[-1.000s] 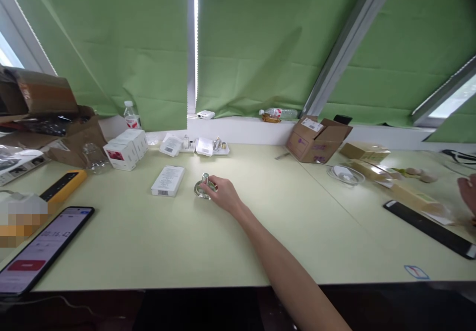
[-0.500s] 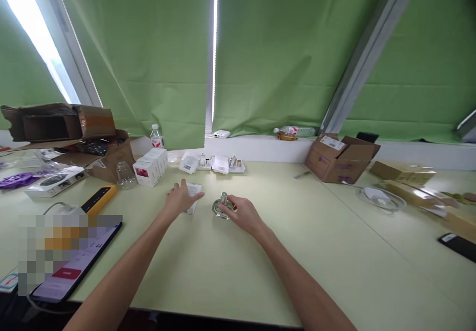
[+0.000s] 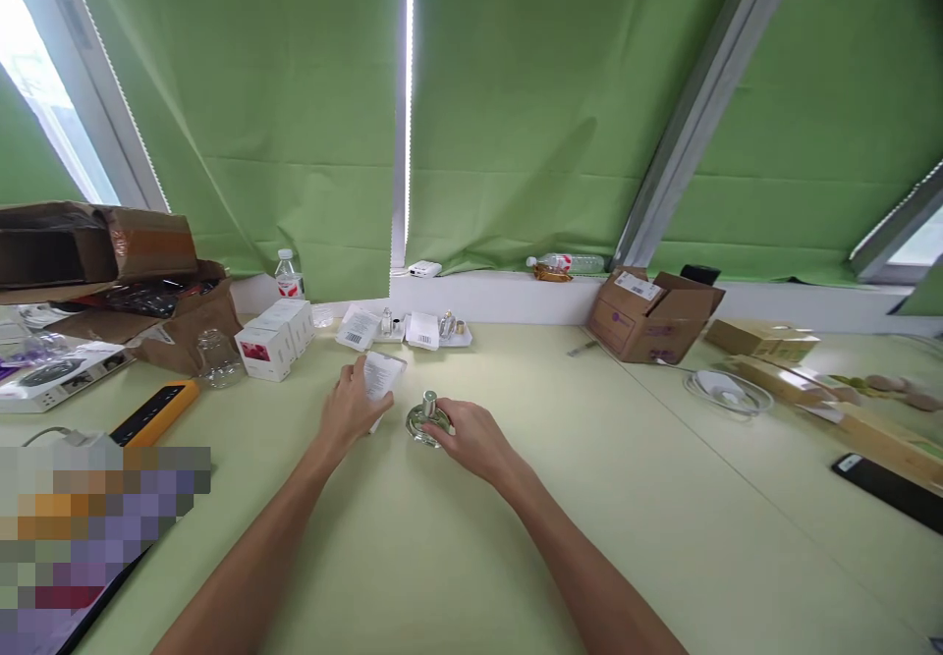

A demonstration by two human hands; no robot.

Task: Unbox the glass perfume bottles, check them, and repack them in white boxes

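My left hand (image 3: 349,408) is closed around the left side of a small white box (image 3: 384,372) with fine print, which tilts up off the table. Part of the box is hidden behind my fingers. To its right, my right hand (image 3: 471,439) grips the side of a round clear glass perfume bottle (image 3: 421,427) with a silvery cap. The bottle stands upright at the table's middle, a short gap from the white box.
Behind my hands lie two open white packages (image 3: 449,339) holding small bottles. White boxes (image 3: 265,353) and a clear plastic jar (image 3: 217,358) stand at left, near an orange-edged power strip (image 3: 156,411). A cardboard box (image 3: 640,321), a coiled cable (image 3: 729,390) and a phone (image 3: 888,490) are at right.
My left hand has closed on the white box and tipped it up from the table. My right hand stays at the perfume bottle. The view has shifted a little to the right.
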